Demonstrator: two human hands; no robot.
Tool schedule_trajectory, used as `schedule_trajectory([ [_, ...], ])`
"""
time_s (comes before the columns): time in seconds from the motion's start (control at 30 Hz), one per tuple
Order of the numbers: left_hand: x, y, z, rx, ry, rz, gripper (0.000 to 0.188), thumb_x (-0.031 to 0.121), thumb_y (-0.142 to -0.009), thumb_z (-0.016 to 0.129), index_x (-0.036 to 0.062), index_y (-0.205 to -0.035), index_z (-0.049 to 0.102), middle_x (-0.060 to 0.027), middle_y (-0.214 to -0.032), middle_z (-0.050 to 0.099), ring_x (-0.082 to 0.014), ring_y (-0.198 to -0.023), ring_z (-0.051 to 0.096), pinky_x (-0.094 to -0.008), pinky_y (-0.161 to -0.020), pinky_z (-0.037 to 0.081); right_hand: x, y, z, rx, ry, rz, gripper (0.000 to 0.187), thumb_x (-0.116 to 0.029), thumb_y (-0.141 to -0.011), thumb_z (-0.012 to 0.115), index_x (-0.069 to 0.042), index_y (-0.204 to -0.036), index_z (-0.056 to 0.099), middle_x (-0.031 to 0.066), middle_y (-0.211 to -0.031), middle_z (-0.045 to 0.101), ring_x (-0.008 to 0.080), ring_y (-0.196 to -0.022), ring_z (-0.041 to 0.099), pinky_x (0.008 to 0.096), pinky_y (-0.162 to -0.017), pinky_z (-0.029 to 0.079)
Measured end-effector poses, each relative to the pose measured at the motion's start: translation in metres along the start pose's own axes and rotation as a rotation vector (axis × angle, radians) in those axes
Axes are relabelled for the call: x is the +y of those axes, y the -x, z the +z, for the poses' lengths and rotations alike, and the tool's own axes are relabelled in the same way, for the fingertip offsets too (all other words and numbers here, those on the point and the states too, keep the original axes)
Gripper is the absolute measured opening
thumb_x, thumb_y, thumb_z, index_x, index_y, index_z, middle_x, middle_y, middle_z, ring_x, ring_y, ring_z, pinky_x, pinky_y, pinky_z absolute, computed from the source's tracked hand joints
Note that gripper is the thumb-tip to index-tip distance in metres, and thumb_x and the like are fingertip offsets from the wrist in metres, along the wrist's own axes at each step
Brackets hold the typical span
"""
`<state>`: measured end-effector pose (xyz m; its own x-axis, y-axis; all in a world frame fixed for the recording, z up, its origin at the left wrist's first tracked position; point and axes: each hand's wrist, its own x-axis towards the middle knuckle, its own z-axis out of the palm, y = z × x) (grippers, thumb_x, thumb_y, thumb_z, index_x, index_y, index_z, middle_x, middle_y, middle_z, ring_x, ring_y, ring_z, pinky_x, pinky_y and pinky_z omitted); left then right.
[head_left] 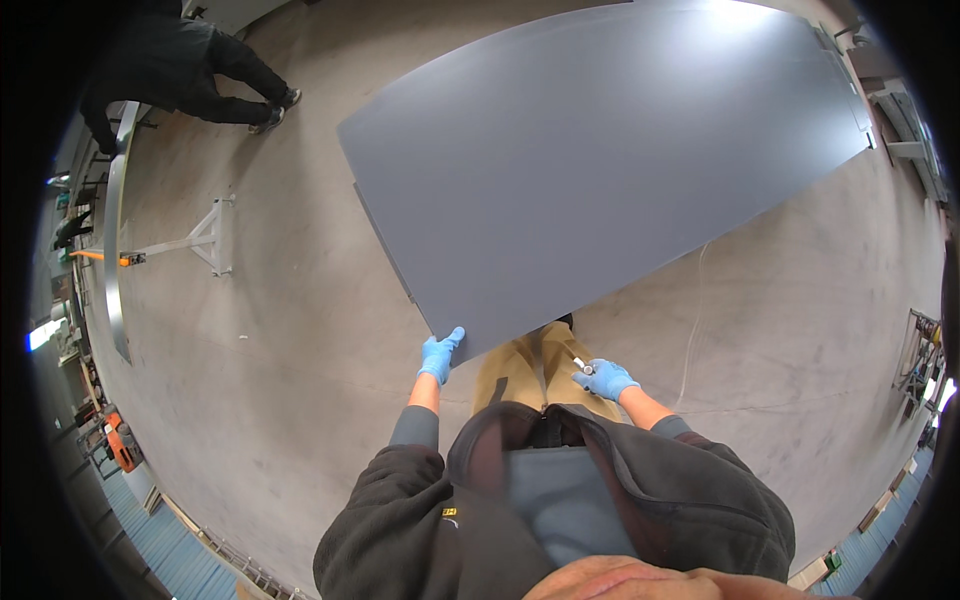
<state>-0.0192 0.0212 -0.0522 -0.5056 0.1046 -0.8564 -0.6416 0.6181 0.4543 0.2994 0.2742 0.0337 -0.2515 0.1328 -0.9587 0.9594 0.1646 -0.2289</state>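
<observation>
A large smooth grey panel (590,170) lies in front of me, its near corner pointing toward my legs. At that corner, my left hand (438,357), in a light blue glove, is closed on the panel's edge. The fingers that may be under the edge are hidden. Beside my right leg and apart from the panel, my right hand (610,380), also gloved in blue, is closed around a small silver tool (585,368) with a round end. Most of that tool is covered by the fingers, so its kind cannot be made out.
At the upper left a person in dark clothes (190,70) stands bent by a long narrow metal strip (115,230). A grey metal stand (213,238) is on the concrete floor (270,340) nearby. Racks (918,360) line the right side. An orange machine (122,440) sits at the lower left.
</observation>
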Motion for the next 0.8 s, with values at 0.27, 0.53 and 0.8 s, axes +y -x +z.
schedule_trajectory([
  [0.27,0.016,0.008,-0.005,0.08,-0.023,0.006,0.073,0.039,-0.081,0.097,-0.006,-0.132,0.068,-0.0135,-0.123,0.075,-0.0264,-0.108,0.07,-0.0413,-0.094,0.055,0.003,0.009,-0.011,0.075,0.092,-0.046,0.056,-0.059,-0.094,0.066,-0.011,-0.12,0.076,0.0187,-0.127,0.076,0.0385,-0.122,0.069,0.0484,-0.104,0.053],
  [0.53,0.031,-0.02,-0.011,0.142,-0.099,0.042,0.061,0.042,-0.082,0.096,-0.0037,-0.115,0.073,-0.0097,-0.105,0.075,-0.0249,-0.094,0.067,-0.042,-0.088,0.055,0.005,0.013,-0.034,0.113,0.021,-0.018,0.059,-0.059,-0.095,0.065,-0.01,-0.126,0.074,0.017,-0.131,0.075,0.0363,-0.124,0.069,0.0479,-0.104,0.052],
  [0.8,0.056,-0.018,-0.012,0.224,-0.591,0.114,0.059,0.052,-0.091,0.083,-0.0039,-0.11,0.076,-0.0191,-0.116,0.079,-0.028,-0.107,0.075,-0.0446,-0.094,0.059,0.004,0.01,-0.059,0.14,-0.053,0.04,0.061,-0.061,-0.096,0.064,-0.012,-0.132,0.071,0.0135,-0.137,0.072,0.0328,-0.131,0.065,0.0454,-0.109,0.05],
])
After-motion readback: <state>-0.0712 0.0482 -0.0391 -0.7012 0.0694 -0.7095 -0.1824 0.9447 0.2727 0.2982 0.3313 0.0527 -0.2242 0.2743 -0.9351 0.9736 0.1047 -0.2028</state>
